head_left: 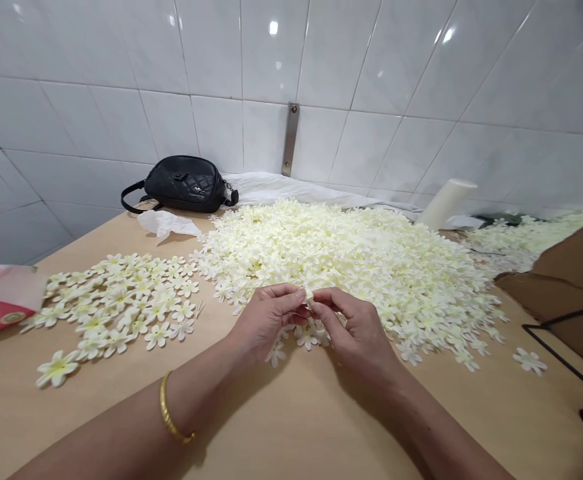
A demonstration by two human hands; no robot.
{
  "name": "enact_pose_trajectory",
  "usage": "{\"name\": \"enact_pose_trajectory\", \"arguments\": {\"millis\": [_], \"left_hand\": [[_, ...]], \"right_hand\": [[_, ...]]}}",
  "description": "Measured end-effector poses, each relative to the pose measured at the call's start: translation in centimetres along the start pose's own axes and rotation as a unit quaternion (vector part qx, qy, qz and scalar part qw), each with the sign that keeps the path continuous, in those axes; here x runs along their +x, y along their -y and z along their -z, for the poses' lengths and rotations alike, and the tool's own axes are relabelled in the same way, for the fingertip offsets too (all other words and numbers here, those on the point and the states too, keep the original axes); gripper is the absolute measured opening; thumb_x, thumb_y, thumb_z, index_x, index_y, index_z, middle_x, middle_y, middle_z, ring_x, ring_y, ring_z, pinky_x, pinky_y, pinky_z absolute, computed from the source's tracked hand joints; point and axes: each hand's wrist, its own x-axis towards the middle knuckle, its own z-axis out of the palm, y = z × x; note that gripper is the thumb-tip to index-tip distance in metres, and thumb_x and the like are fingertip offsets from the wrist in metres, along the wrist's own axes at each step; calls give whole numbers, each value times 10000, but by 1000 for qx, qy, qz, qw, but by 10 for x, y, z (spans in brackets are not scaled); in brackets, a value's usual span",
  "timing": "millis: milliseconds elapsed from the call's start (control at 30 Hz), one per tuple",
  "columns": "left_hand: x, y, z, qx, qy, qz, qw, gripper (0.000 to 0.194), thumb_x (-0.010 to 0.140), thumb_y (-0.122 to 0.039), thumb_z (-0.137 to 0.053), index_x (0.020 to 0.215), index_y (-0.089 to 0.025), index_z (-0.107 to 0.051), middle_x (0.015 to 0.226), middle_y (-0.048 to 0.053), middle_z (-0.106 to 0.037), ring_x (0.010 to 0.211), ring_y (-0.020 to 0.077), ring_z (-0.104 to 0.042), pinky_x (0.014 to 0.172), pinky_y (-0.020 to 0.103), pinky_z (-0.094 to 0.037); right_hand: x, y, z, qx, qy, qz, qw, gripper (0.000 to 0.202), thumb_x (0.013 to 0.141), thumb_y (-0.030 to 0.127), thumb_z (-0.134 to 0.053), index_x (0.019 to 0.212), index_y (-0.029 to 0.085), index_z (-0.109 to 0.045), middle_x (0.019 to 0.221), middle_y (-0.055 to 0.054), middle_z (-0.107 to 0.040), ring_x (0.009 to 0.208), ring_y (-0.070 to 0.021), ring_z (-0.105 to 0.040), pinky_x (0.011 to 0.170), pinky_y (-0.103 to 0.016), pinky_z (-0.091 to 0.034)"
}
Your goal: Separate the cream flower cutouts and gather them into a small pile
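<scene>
My left hand (271, 315) and my right hand (354, 327) meet at the front edge of a large heap of white-and-yellow artificial flowers (331, 247). Between the fingertips of both hands is a small pale flower piece (310, 298), mostly covered by the fingers. Both hands are closed in a pinch on it. A few loose blossoms lie on the table just beneath them. A gold bangle (167, 413) circles my left forearm. To the left, a smaller spread of open flowers (131, 293) with yellow centres lies on the wooden table (281, 427).
A black quilted bag (186, 183) and crumpled white tissue (167, 224) sit at the back left. A red-and-white packet (4, 297) is at the left edge. Behind the heap leans a white roll (446, 203). Brown cardboard (566, 287) and a thin black frame (566, 360) stand at right.
</scene>
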Motion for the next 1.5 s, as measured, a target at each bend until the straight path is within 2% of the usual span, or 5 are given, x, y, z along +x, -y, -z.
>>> {"name": "enact_pose_trajectory", "arguments": {"millis": [700,933,1033,1233,1500], "left_hand": [[0,-2,1,-86,52,30,994,104,664,-184,-637,646,-100,-578,594,14,-547,552,83,-514,584,221,-424],[2,1,3,-53,-3,14,998,108,658,-186,-646,644,-121,-561,600,13,-555,555,91,-528,587,224,-424],[0,0,1,-38,12,0,999,108,677,-200,-635,668,-110,-575,623,22,-560,570,92,-528,599,229,-416],[-6,-8,-5,-73,69,15,995,220,739,-325,-563,659,-121,-580,678,30,-558,648,118,-528,642,263,-412],[-9,-10,-7,5,79,-33,996,233,742,-308,-561,620,-110,-586,654,26,-543,634,110,-503,676,278,-404]], "right_hand": [[-3,2,-5,30,-61,58,996,138,786,191,-482,923,198,-482,757,10,-521,683,-106,-506,635,-219,-409],[0,2,-2,-28,-123,108,986,190,792,189,-481,979,193,-515,880,-55,-491,792,-155,-489,701,-295,-420],[1,1,-2,-25,-104,122,987,257,805,167,-463,1048,195,-542,875,-61,-494,815,-158,-496,698,-291,-425],[1,5,1,45,-86,114,989,196,807,169,-473,968,210,-578,813,-37,-528,751,-141,-517,667,-278,-433],[-2,8,1,117,-86,72,987,121,804,188,-488,809,203,-608,705,-15,-534,681,-131,-508,637,-262,-421]]}}
